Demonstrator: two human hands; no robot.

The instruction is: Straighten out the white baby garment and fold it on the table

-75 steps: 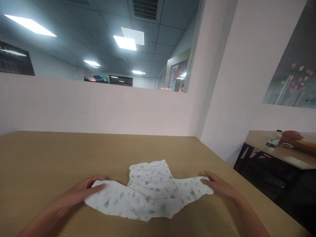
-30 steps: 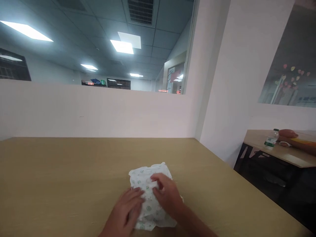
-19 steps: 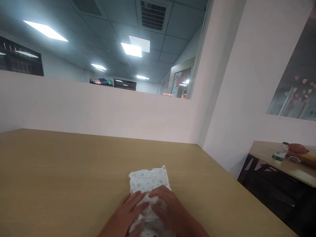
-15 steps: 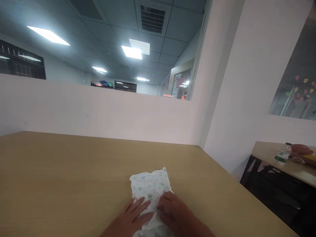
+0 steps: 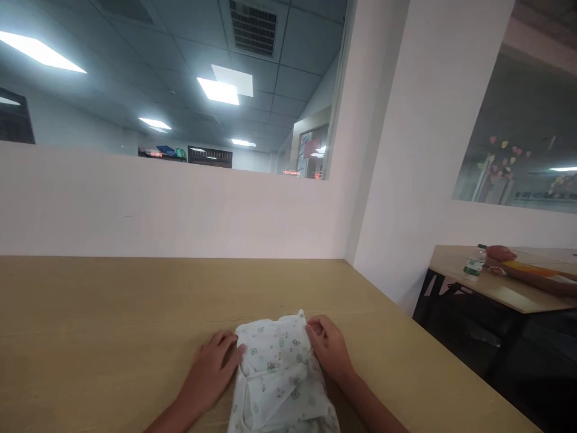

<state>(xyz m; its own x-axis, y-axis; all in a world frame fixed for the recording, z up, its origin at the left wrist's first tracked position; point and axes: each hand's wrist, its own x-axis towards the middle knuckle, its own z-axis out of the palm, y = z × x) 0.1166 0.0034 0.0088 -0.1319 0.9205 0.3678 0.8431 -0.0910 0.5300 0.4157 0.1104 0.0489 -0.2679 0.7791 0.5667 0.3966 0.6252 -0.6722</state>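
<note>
A folded white cloth with small green and grey printed figures lies on the wooden table in front of me, its lower end cut off by the bottom of the view. Loose folds cross its middle, and its near part looks rumpled. On its left edge, my left hand has its thumb over the fabric and its bent fingers beside it, pinching the edge. My right hand is closed at the upper right corner, thumb and curled fingers on the border. The fingertips of that hand are partly hidden.
The wooden table top reaches back to a low white partition and a white pillar. On a second table at the right stand a clear bottle with a green cap and some reddish and yellow items.
My hands have moved apart from the middle of the cloth to its left and right edges. More of the cloth shows, and the view has turned to the right.
</note>
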